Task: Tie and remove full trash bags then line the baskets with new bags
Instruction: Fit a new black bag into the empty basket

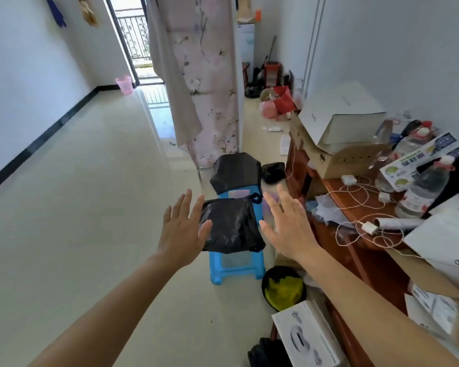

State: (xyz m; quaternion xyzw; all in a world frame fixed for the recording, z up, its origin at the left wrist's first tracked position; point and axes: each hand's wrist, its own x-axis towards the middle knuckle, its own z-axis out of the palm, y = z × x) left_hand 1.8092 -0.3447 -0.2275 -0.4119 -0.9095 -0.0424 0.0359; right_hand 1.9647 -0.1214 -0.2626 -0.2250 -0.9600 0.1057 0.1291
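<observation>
A folded stack of black trash bags point(232, 226) lies on a blue plastic stool point(236, 268). My left hand point(182, 234) hovers just left of the stack, palm down, fingers spread. My right hand point(289, 226) hovers just right of it, also spread and holding nothing. Behind the stool stands a basket lined with a black bag point(235, 173), and a tied black bag point(273, 171) sits beside it. A black-lined basket with yellow waste point(284, 288) stands by the desk. A pink basket point(124, 84) stands far off by the door.
A wooden desk point(376, 258) on the right carries boxes, bottles and white cables. A white box point(306, 337) and a black bag point(265, 353) lie on the floor at the bottom. A floral wardrobe cover point(207, 75) hangs ahead. Pale floor stretches to the left.
</observation>
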